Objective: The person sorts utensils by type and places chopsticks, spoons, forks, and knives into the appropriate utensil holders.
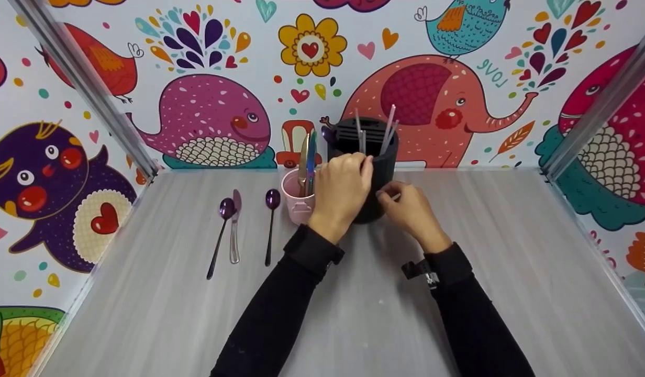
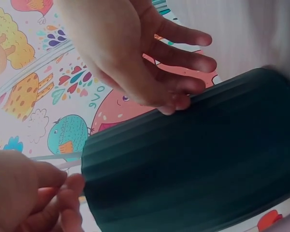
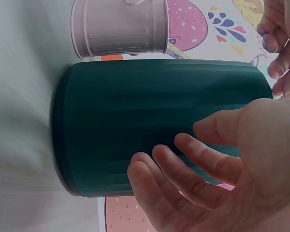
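Observation:
A dark ribbed utensil holder (image 1: 386,157) stands upright near the back wall, with slots on its top. Several thin, clear sticks (image 1: 390,123) rise out of it, and a purple spoon (image 1: 329,135) shows at its left edge. My left hand (image 1: 343,183) is at the holder's rim, its fingers curled close to the sticks; I cannot tell whether anything is between the fingertips. Low on the holder's right side is my right hand (image 1: 411,212), fingertips at the wall. In the right wrist view those fingers (image 3: 166,157) are loosely bent and hold nothing.
A pink bucket-shaped cup (image 1: 300,209) stands left of the holder, with a gold knife (image 1: 303,167) and rainbow-coloured cutlery (image 1: 311,157) in it. Farther left on the table lie a purple spoon (image 1: 226,209), a knife (image 1: 234,230) and another spoon (image 1: 272,199). Patterned walls close in the back and sides.

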{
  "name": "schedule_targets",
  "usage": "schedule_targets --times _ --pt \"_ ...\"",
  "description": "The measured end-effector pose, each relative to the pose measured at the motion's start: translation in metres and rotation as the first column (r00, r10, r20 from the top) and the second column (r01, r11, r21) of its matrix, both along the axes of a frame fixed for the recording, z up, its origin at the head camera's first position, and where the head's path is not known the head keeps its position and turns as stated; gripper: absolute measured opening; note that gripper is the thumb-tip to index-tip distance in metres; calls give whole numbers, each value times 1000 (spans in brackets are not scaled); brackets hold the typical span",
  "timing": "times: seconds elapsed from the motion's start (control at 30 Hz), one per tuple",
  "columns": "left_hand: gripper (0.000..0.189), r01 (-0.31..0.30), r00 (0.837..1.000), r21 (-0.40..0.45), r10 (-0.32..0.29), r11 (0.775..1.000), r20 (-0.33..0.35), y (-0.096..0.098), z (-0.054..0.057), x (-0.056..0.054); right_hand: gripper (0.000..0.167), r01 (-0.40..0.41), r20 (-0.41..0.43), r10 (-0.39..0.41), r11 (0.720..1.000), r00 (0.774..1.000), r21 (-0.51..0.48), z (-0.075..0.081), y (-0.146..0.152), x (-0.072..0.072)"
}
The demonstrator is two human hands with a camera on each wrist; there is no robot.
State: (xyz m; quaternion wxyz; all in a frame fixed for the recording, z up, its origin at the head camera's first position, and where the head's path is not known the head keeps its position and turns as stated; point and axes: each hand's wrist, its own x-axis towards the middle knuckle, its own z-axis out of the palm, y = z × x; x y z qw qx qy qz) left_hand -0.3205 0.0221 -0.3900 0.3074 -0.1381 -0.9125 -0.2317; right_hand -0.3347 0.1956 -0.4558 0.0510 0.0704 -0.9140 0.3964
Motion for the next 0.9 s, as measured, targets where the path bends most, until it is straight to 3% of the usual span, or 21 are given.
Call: schedule_targets --times 0.53,0.8,0.9 --pt "24 55 997 177 -64 983 45 -23 -34 28 23 -1 -18 1 1000 1000 17 0 -2 2" --pt "26 42 992 212 -66 976 105 -41 -31 31 22 3 4 -3 1000 1000 1 0 0 2" --pt "28 -2 990 233 -31 973 135 -54 -25 31 23 -7 27 8 1000 1000 -13 0 1 3"
